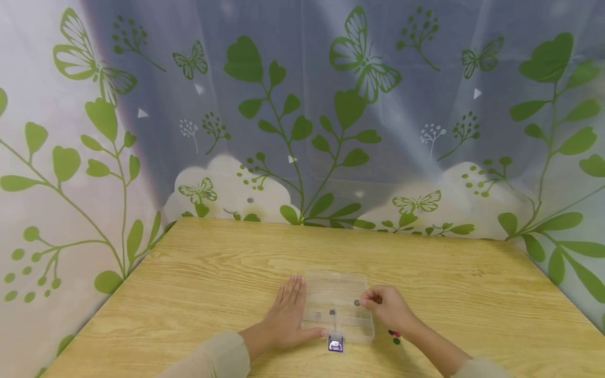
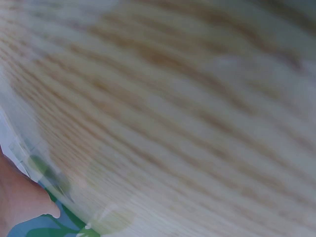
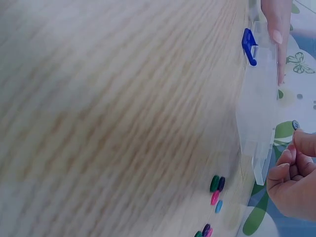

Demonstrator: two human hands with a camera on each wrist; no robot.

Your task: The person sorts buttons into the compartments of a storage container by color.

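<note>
A dark button (image 1: pixel 356 303) is above the box (image 1: pixel 335 289), just inside its right wall, pinched between the thumb and forefinger of the right hand (image 1: pixel 388 311); the other fingers of that hand curl into the palm. The left hand (image 1: pixel 287 317) lies along the box's left wall, its fingers straight and nearly together, the thumb stretched out toward the blue latch (image 1: pixel 335 343) on the near side. The box is see-through, with low dividers (image 1: pixel 347 316) in its nearer part. A second button (image 1: pixel 332 312) shows at the dividers.

To the right of the box, loose buttons (image 3: pixel 214 183) in green, pink, blue and dark colours lie on the table (image 1: pixel 227 257). From the head, the right forearm passes close by and partly covers them; in the right wrist view a second cluster is cut off at the bottom. A pale shape left of the dividers is too faint to name. The left wrist view is mostly blurred wood grain.

The table's near edge falls outside the head view. Its far edge, well apart from the box, meets a patterned cloth (image 1: pixel 321 79); wood grain runs between box and both far corners.
</note>
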